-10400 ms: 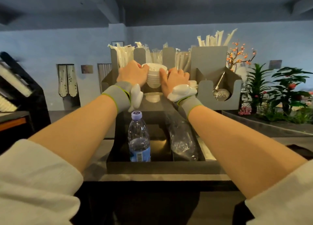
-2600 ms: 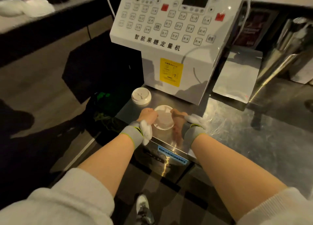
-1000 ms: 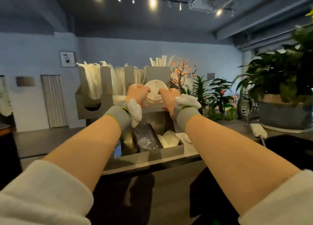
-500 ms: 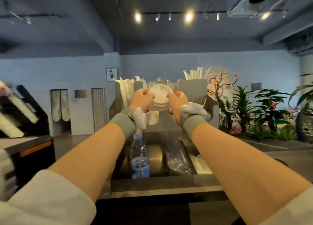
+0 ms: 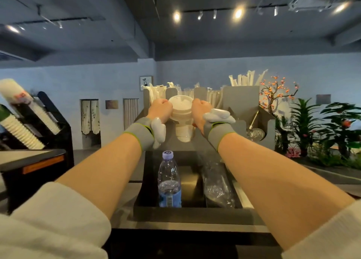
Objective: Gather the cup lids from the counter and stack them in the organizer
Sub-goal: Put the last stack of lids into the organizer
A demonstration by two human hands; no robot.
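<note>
- The left hand (image 5: pixel 160 108) is curled and grips the left edge of a white lid (image 5: pixel 180 104).
- The right hand (image 5: pixel 199 110) is curled too and grips the lid's right edge, so the lid sits between the two fists.
- The lid lies flat, its top toward the camera, on top of a stack of white lids (image 5: pixel 182 124) that stands in the middle slot of the grey organizer (image 5: pixel 241 98).
- Whether the held lid is fully seated on the stack cannot be told; it touches or sits just above the top of it.
- Both wrists wear grey bands with green edging, each with a white piece fixed to it.
- The organizer stands at the far side of the tabletop (image 5: pixel 129 182). Its back slots hold wrapped straws (image 5: pixel 156 94); a taller box on the right holds more paper-wrapped sticks (image 5: pixel 246 80).
- In the organizer's right front pocket a metal strainer (image 5: pixel 254 130) leans with its handle up.
- Near the camera, a dark tray (image 5: pixel 187 212) sits on the tabletop. In it stands a water bottle (image 5: pixel 169 182) with a pale purple cap and blue label, upright, below and between the forearms.
- Beside the bottle, to its right, lies a bundle of clear plastic (image 5: pixel 217 184).
- On the left, a black rack (image 5: pixel 56 122) holds slanted rows of white cups (image 5: pixel 21 129).
- On the right, green plants (image 5: pixel 320 129) and a small tree with orange blossoms (image 5: pixel 277 90) stand behind the tabletop.
</note>
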